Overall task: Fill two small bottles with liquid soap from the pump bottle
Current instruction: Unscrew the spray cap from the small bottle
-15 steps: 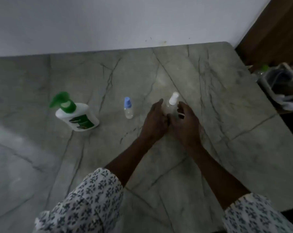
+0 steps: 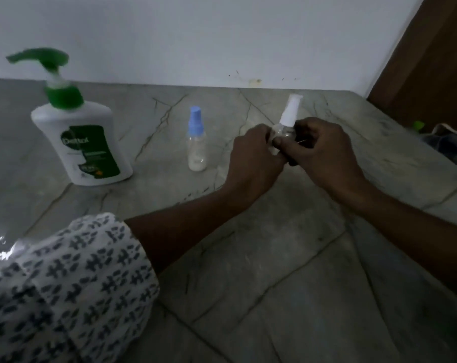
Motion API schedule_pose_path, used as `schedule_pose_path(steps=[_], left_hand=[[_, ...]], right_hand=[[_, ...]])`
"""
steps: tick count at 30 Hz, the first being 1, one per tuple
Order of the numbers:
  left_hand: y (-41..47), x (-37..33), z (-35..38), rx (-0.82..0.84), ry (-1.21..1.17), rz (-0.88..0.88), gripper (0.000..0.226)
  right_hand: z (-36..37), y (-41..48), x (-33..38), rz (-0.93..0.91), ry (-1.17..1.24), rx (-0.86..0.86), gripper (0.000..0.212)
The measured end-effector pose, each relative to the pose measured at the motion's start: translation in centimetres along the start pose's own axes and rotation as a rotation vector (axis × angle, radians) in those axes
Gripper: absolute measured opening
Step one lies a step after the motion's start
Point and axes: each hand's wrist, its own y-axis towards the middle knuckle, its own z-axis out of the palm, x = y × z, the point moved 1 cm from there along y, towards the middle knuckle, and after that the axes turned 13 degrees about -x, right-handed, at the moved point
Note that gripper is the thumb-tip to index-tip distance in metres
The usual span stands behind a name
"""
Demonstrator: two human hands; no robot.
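A white pump bottle [image 2: 83, 142] with a green pump head and green label stands upright at the left of the marble top. To its right stands a small clear bottle with a blue cap [image 2: 196, 142], some pale liquid at its bottom. Further right, a small clear bottle with a white spray cap [image 2: 287, 119] is held upright between both hands. My left hand [image 2: 253, 158] grips its body from the left. My right hand [image 2: 324, 150] grips it from the right, just under the cap. The bottle's lower body is hidden by my fingers.
The grey veined marble top [image 2: 248, 271] runs back to a white wall. A brown wooden panel [image 2: 426, 61] stands at the right edge. A bag with dark items and something green [image 2: 442, 140] lies past the right side. My patterned sleeve [image 2: 64, 284] covers the lower left.
The camera has dropped lower and closer, so all bottles look larger and more side-on. Both hands remain around the white-capped bottle, now closed more tightly on it.
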Motion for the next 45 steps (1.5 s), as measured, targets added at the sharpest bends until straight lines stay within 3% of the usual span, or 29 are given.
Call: schedule_pose_path(steps=[10, 15, 19, 33, 41, 43, 45], left_hand=[[-7.4, -4.1, -8.8, -0.088, -0.025, -0.022, 0.030], [-13.5, -6.1, -14.5, -0.108, -0.014, -0.074, 0.028], [-15.9, -5.4, -16.6, -0.147, -0.008, -0.093, 0.036], [-8.1, -1.1, -15.6, -0.127, 0.066, -0.099, 0.043], [-7.1, 1.5, -15.1, -0.045, 0.077, -0.118, 0.044], [-7.0, 1.8, -14.9, -0.049, 0.078, -0.121, 0.040], [-7.0, 2.1, -14.7, -0.051, 0.073, -0.119, 0.036]], right_hand=[[-3.3, -7.3, 7.1, 0.034, 0.200, 0.075, 0.041], [-4.7, -13.2, 11.2, -0.005, 0.156, 0.079, 0.049], [-4.9, -15.4, 12.3, -0.027, 0.195, 0.084, 0.044], [1.9, -8.3, 12.4, -0.141, 0.106, 0.062, 0.042], [3.5, -7.4, 10.7, -0.178, 0.102, 0.275, 0.023], [3.6, -7.3, 10.2, -0.116, 0.204, 0.324, 0.037], [3.8, -7.6, 9.9, -0.022, 0.309, 0.291, 0.067]])
